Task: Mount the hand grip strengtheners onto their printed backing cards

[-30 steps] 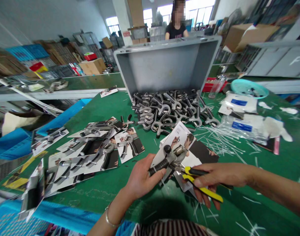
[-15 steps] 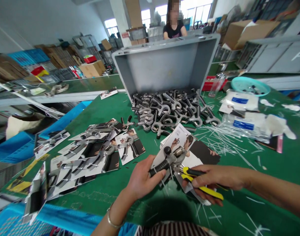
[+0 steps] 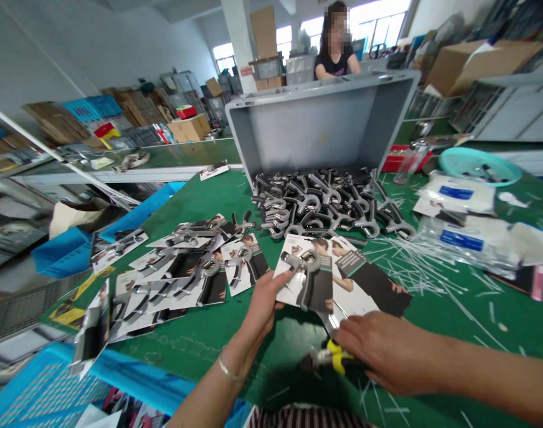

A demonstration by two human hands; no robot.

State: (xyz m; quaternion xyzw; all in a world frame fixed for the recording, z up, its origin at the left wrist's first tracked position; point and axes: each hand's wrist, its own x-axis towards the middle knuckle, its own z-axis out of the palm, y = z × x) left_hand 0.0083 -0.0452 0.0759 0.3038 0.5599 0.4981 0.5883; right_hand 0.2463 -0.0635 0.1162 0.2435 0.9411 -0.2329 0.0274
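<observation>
My left hand [image 3: 265, 303] is closed on the lower left edge of a printed backing card [image 3: 324, 285] with a grey-and-black hand grip strengthener [image 3: 308, 267] mounted on its face. My right hand [image 3: 382, 351] is curled over yellow-handled cutting pliers [image 3: 338, 358], their jaws turned left and blurred just above the table. Behind my hands lie more printed cards [image 3: 378, 282]. To the left, several cards with grip strengtheners [image 3: 200, 282] overlap in a loose pile. A heap of loose grip strengtheners [image 3: 316, 205] spills from a tipped grey crate [image 3: 311, 131].
White cable ties [image 3: 414, 267] and cut bits litter the green table's right side. Beyond them are plastic bags [image 3: 458, 238] and a turquoise dish [image 3: 512, 175]. A blue basket [image 3: 44, 392] stands at the near left edge. Another person [image 3: 336, 53] is behind the crate.
The left hand has turned the card so its front faces me. The pliers have come away from the grip strengthener, moving down toward me, with their jaws swung left.
</observation>
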